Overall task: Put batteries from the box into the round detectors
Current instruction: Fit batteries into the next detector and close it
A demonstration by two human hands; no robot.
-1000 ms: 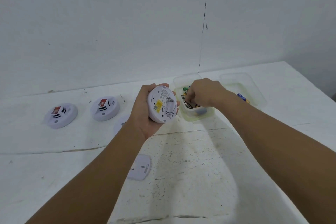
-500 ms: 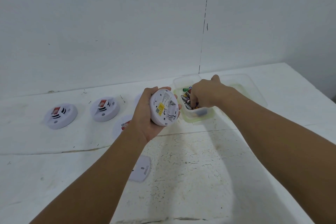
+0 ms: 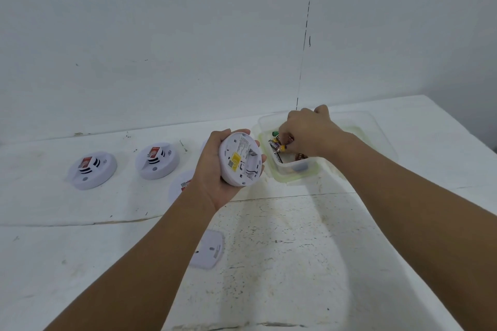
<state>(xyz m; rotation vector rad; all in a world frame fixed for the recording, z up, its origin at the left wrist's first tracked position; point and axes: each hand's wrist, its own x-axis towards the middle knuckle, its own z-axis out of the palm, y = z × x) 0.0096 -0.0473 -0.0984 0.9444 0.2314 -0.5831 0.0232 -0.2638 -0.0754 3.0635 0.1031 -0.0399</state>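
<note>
My left hand (image 3: pixel 215 169) grips a round white detector (image 3: pixel 240 160) above the table, its back with a yellow label and open battery bay turned towards me. Just to its right stands a clear plastic box (image 3: pixel 295 173) holding several batteries (image 3: pixel 274 145). My right hand (image 3: pixel 306 130) reaches down into the box, fingers curled and pinching a battery (image 3: pixel 283 147) with a yellow end.
Two more round detectors (image 3: pixel 92 169) (image 3: pixel 157 160) lie at the left of the white table; a third (image 3: pixel 181 185) is partly hidden behind my left wrist. A detached white cover (image 3: pixel 208 250) lies near my left forearm. The box lid (image 3: pixel 376 131) sits behind the box.
My right hand has shifted within the box and now pinches a yellow-ended battery, slightly raised. The left hand has kept the detector almost still.
</note>
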